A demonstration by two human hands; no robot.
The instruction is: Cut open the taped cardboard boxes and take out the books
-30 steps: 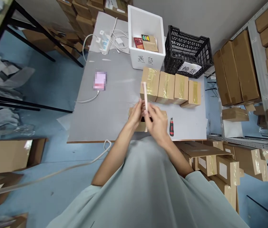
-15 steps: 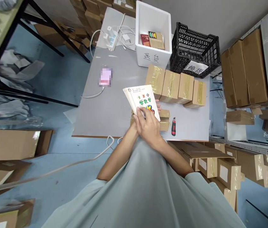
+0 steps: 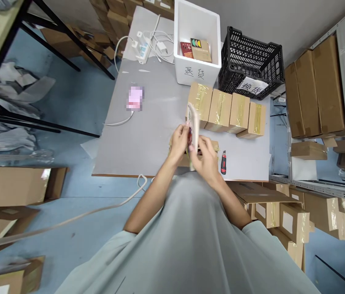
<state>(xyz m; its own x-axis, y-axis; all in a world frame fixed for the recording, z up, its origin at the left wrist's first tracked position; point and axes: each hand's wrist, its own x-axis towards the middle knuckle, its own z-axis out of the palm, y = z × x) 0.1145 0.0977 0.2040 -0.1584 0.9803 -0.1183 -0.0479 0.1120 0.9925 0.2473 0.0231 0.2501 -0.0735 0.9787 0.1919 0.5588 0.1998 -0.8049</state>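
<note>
A thin stack of booklets [image 3: 193,122] stands on edge between both of my hands, above an opened cardboard box [image 3: 213,145] on the grey table [image 3: 148,134]. My left hand [image 3: 180,141] grips the stack from the left side. From the right, my right hand [image 3: 205,157] closes on its lower part. Only the narrow edge of the booklets faces me, so their cover is hidden.
Several taped cardboard boxes [image 3: 227,111] line up behind my hands. A red utility knife [image 3: 223,162] lies to the right. A white foam box [image 3: 197,41] with books, a black crate [image 3: 251,61], a power strip [image 3: 143,45] and a phone [image 3: 135,98] are farther back. Shelves of cartons [image 3: 316,85] stand right.
Half a second ago the booklets were turned flat with the colourful cover facing me; now they are turned back on edge, held between both hands as one second ago.
</note>
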